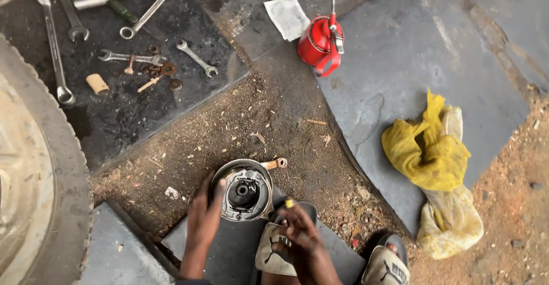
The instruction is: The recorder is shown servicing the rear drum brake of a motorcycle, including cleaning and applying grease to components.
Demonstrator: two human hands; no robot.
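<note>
A round metal brake drum assembly [247, 190] with a short lever arm on its right stands on edge on the ground near my feet. My left hand [205, 213] rests against its left rim, steadying it. My right hand [297, 230] hovers just to the drum's right, fingers closed on a small tool with a yellow tip [289, 203]. Both feet wear grey sandals [274, 250].
Several wrenches [54, 44], washers and small parts [163, 70] lie on a dark mat at upper left. A red oil can [320, 44] and white pouch [286, 15] sit at the top. A yellow rag [429, 147] lies right. A tyre [40, 176] fills the left edge.
</note>
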